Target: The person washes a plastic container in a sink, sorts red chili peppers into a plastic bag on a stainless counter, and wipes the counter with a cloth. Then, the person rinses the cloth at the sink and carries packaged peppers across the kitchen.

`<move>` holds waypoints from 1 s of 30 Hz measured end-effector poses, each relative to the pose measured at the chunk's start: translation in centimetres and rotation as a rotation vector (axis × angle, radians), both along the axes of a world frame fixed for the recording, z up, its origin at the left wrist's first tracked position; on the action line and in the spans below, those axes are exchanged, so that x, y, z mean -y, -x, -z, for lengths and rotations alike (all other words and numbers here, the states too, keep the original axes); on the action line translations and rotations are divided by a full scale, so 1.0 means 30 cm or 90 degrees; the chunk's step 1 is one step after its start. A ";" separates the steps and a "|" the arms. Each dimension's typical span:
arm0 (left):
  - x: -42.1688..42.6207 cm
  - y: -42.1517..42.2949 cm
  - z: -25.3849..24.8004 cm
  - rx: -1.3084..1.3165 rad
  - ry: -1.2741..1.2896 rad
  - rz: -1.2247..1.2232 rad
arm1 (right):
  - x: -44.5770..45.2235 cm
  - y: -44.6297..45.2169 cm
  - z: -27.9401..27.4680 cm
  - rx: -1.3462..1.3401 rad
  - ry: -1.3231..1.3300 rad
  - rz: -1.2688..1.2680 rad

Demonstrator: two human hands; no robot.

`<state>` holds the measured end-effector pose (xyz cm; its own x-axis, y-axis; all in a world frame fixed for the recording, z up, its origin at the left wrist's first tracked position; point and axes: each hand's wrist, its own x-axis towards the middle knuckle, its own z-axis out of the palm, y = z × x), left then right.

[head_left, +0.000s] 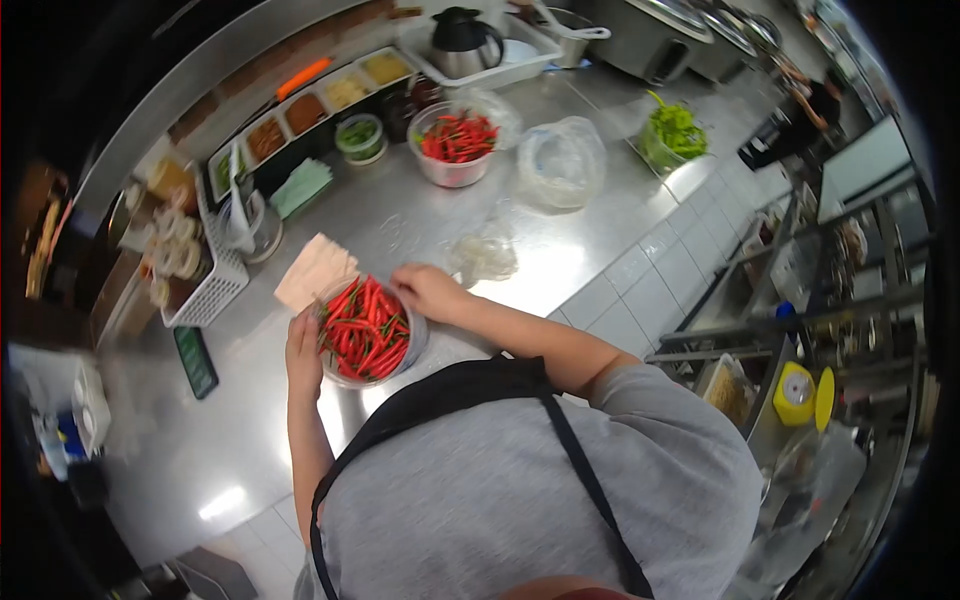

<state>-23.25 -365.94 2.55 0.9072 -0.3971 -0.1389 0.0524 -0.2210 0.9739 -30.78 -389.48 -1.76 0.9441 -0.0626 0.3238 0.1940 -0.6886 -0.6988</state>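
A clear round container (418,345) full of red chilies (368,330) with green stems stands on the steel counter, close to my body. Around its left side my left hand (304,352) is closed, fingertips up by the rim. My right hand (432,292) has its fingers curled at the upper right rim; the fingertips are partly hidden. A folded peach cloth (316,270) lies just beyond the container. To the right of the cloth is a crumpled clear plastic piece (485,257).
Farther back stand a second tub of chilies (455,145), a plastic bag (561,165), a container of green peppers (675,138) and a tray holding a thermos (465,45). At left are a white basket (222,285) and dark phone (196,362). A person (815,105) stands far right.
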 end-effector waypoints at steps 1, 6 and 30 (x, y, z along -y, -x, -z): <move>0.000 -0.008 -0.002 0.064 -0.076 0.037 | -0.006 0.004 -0.083 0.015 -0.057 0.030; 0.000 -0.004 -0.001 0.168 -0.166 0.018 | 0.107 -0.041 -0.245 0.169 -0.216 0.137; -0.051 -0.001 -0.138 -0.120 -0.109 0.131 | 0.405 -0.024 -0.159 -0.131 -0.395 0.289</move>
<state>-23.21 -364.42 6.70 0.7626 -0.5256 -0.3771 0.1649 -0.4058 0.8990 -30.06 -401.63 3.01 0.8205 -0.5668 -0.0744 -0.1865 -0.1422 -0.9721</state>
